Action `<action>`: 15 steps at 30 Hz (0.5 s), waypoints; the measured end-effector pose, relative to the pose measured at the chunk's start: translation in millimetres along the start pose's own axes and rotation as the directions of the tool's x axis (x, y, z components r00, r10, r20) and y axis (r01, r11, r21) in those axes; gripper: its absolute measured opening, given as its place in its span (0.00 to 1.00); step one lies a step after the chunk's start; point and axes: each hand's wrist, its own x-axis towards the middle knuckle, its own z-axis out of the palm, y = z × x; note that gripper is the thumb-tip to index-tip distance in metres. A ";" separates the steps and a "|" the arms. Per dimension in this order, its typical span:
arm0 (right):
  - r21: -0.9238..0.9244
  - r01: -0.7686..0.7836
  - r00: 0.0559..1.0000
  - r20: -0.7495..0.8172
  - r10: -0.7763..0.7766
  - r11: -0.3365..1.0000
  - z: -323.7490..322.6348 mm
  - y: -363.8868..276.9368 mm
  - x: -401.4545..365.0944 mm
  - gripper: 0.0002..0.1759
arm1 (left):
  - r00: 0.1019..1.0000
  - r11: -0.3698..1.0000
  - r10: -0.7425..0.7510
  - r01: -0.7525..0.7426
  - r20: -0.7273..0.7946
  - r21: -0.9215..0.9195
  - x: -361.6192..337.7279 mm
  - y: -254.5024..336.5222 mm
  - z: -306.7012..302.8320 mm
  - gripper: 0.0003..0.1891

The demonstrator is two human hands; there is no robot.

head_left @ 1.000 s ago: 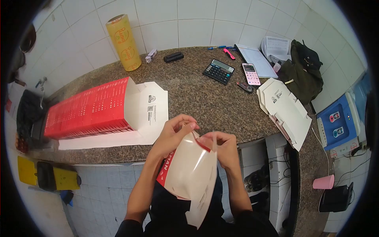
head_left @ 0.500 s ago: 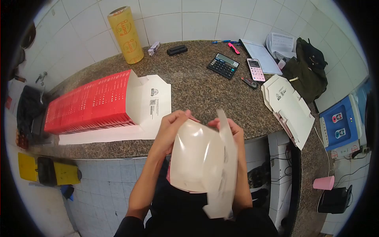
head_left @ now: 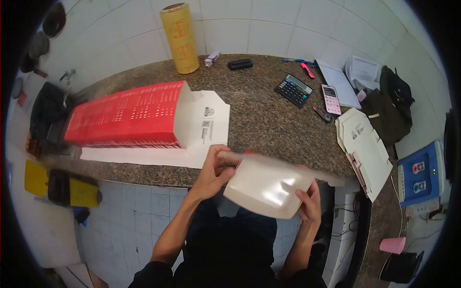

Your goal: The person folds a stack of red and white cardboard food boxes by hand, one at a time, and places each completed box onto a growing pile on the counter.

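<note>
Between my two hands a glossy white cardboard piece (head_left: 269,187) is held in the air over the counter's front edge, with a blurred flap along its far side. My left hand (head_left: 213,174) grips its left end, fingers curled over the edge. At the right end my right hand (head_left: 309,199) pinches the card with the thumb on the glossy face. To the left on the counter lies a long row of nested red cardboard pieces (head_left: 127,115), resting on a flat white cardboard sheet (head_left: 213,117).
Along the back of the granite counter (head_left: 269,125) stand a yellow film roll (head_left: 181,41), a black case (head_left: 240,64), a calculator (head_left: 294,90) and a phone (head_left: 331,99). Folded white cardboard (head_left: 367,149) lies at right, near a dark bag (head_left: 391,108) and a pink cup (head_left: 393,245).
The cardboard piece has turned from upright to lying more sideways, its long flap swinging from the right side to the far side. My right hand has moved lower and right. The view has shifted.
</note>
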 end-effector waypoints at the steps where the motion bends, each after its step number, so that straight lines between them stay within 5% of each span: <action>1: -0.080 0.114 0.985 0.138 -0.102 0.990 -3.8 6.0 6.8 0.47 | 0.996 0.994 0.017 -0.026 0.083 0.107 0.7 1.7 -6.9 0.34; 4: -0.204 0.210 0.969 0.173 -0.176 0.956 -2.1 6.4 9.6 0.47 | 0.975 0.996 -0.090 0.088 0.202 0.017 2.6 38.6 -4.8 0.43; 8: -0.212 0.331 0.928 0.249 -0.277 0.919 4.3 6.6 11.5 0.44 | 0.969 0.999 -0.044 0.039 0.245 0.026 2.7 27.0 -9.2 0.44; 12: -0.230 0.443 0.893 0.206 -0.401 0.867 10.0 19.6 15.1 0.24 | 0.948 0.984 0.108 -0.146 0.300 0.104 0.0 24.3 -6.4 0.32; 14: -0.194 0.521 0.845 0.258 -0.469 0.831 10.9 29.6 22.8 0.22 | 0.900 0.941 0.263 -0.319 0.347 0.114 -0.2 24.7 -4.4 0.26; 15: -0.186 0.522 0.840 0.280 -0.464 0.833 12.0 32.5 27.2 0.22 | 0.918 0.955 0.268 -0.293 0.293 0.046 -2.6 24.9 -1.6 0.24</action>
